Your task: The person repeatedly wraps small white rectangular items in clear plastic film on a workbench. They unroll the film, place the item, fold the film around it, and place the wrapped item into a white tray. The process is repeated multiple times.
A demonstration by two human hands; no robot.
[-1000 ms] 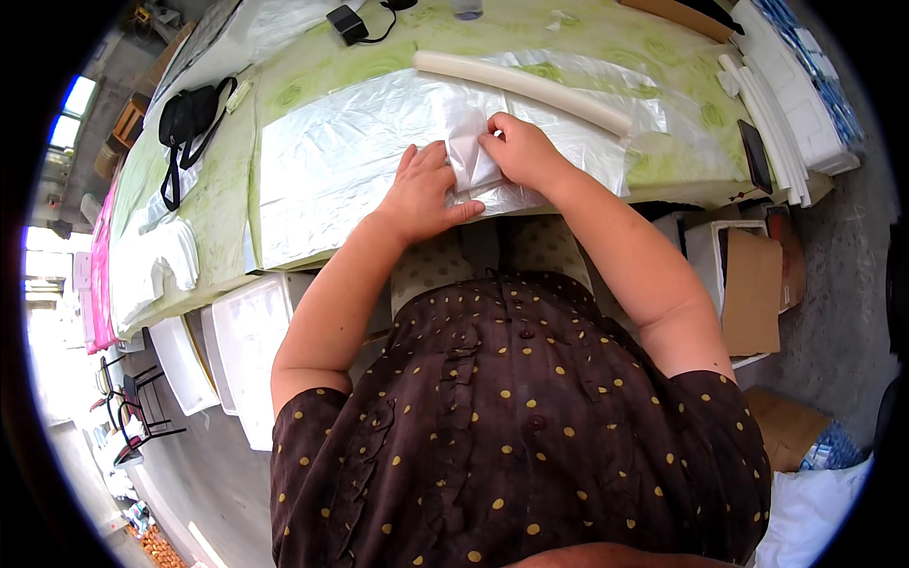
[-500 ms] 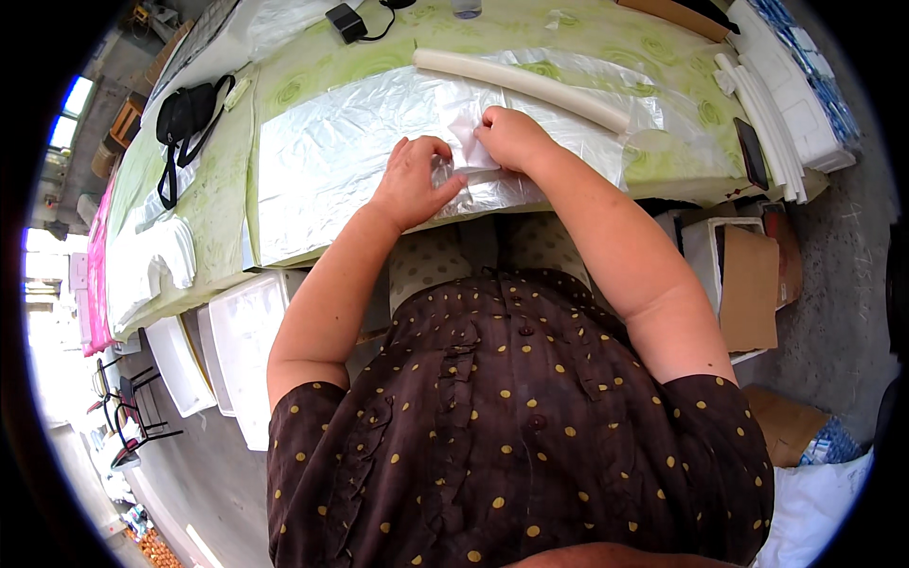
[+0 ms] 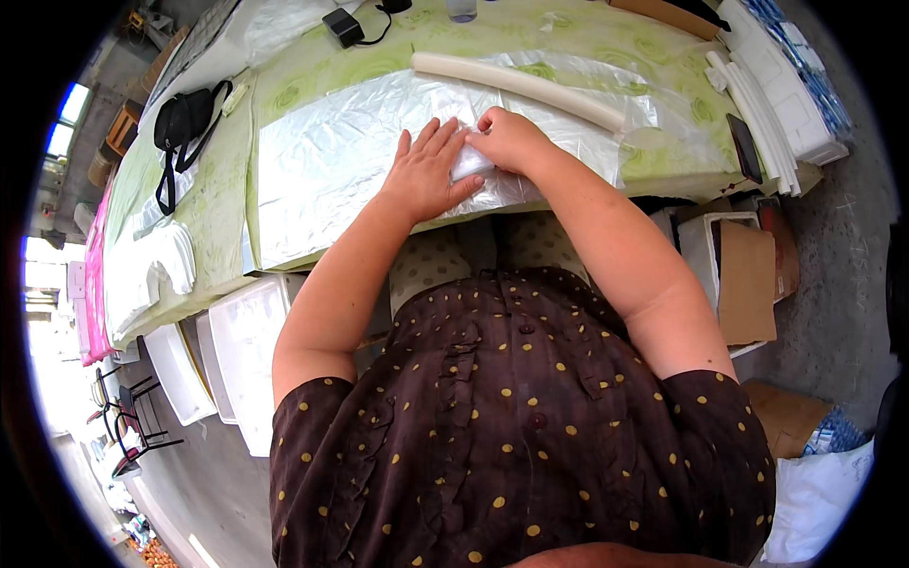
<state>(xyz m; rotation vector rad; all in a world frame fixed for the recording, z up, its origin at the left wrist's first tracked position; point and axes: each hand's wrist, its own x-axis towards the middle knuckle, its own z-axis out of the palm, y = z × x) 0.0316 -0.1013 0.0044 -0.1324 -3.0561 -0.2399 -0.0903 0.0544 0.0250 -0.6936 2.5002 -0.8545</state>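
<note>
A shiny, crinkled sheet of clear or silvery plastic (image 3: 317, 166) lies on the table in front of me. On it, between my hands, is a small folded white piece of thin, film-like material (image 3: 470, 166). My left hand (image 3: 423, 177) lies flat at its left side, fingers stretched and thumb reaching along its near edge. My right hand (image 3: 508, 142) has its fingers curled and pinched at the piece's upper right edge, and the fingertips partly hide what they grip. Just beyond, a long cream-coloured roll or tube (image 3: 521, 87) rests slantwise across the plastic.
The table has a green flower-patterned cover (image 3: 312, 90). A black bag (image 3: 185, 123) and white cloth-like items (image 3: 156, 270) lie at left. A black adapter (image 3: 343, 27) sits far off. At right are a phone (image 3: 744, 149), white tubes (image 3: 765, 133) and a foam box (image 3: 791, 95).
My left hand has flattened from a curled pose onto the plastic beside the white piece. The piece, raised and crumpled before, now lies flatter. My right hand stays almost in place.
</note>
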